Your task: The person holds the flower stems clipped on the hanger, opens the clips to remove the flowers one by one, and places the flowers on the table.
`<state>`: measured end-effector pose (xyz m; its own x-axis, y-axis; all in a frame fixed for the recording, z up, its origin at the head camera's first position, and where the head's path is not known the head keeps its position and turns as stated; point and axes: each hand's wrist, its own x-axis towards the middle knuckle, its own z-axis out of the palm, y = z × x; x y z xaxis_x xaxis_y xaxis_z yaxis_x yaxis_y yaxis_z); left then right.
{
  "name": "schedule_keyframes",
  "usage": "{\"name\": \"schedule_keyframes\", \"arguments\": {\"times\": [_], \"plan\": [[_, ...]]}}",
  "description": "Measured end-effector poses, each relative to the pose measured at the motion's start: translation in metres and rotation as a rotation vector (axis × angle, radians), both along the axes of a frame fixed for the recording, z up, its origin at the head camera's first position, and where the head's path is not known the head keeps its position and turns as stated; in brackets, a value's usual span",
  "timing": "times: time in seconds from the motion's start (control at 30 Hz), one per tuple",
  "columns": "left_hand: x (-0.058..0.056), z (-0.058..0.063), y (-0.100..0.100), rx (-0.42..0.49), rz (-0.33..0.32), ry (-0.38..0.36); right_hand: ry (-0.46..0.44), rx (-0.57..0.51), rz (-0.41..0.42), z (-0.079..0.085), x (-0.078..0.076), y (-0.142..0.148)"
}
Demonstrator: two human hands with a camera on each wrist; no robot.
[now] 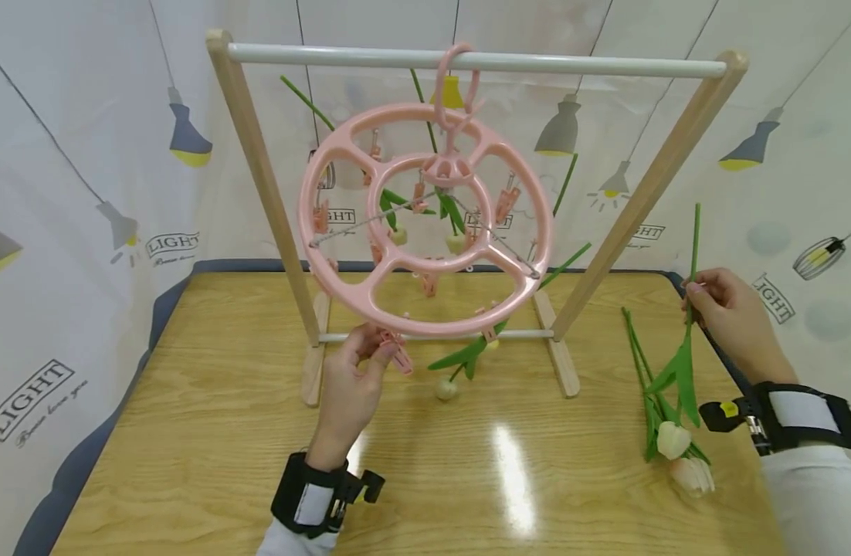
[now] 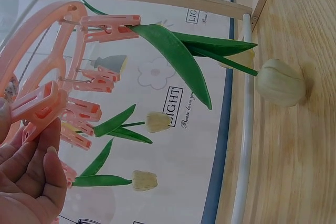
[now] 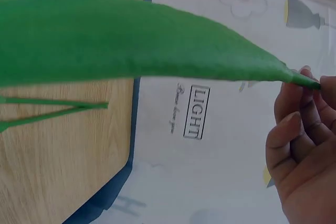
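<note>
A pink round clip hanger (image 1: 359,293) hangs by its hook from a rack's white bar. At its front rim my left hand (image 1: 349,386) pinches a pink clothespin (image 1: 401,357), which the left wrist view shows close up. White artificial tulips hang head down from other clips, one tulip (image 2: 281,82) to the right of this hand and two farther back. On the right, my right hand (image 1: 738,320) pinches the green stem (image 1: 696,232) of another tulip between thumb and fingers, its flower hanging downward. A broad leaf (image 3: 131,40) of it fills much of the right wrist view.
The rack has wooden posts (image 1: 648,193), wooden feet (image 1: 557,355) and a white top bar (image 1: 571,65). More tulips (image 1: 691,475) lie on the wooden table (image 1: 224,432) at the right. A printed curtain (image 1: 106,309) surrounds the table's back and sides.
</note>
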<state>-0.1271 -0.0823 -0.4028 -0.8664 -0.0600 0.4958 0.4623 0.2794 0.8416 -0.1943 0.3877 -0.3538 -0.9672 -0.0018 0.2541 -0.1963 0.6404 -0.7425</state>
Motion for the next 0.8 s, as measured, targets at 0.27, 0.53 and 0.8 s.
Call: {"name": "schedule_keyframes", "arguments": {"times": [0.27,0.53,0.8], "plan": [[0.002,0.002,0.000,-0.007,0.013,-0.020,-0.127,0.134,-0.076,0.002,0.000,0.022],[0.000,0.000,-0.002,-0.002,-0.002,0.022,-0.187,0.303,-0.097,-0.005,-0.004,0.032],[0.000,0.000,-0.002,-0.005,0.005,0.024,-0.200,0.385,-0.088,-0.028,-0.011,0.037]]}}
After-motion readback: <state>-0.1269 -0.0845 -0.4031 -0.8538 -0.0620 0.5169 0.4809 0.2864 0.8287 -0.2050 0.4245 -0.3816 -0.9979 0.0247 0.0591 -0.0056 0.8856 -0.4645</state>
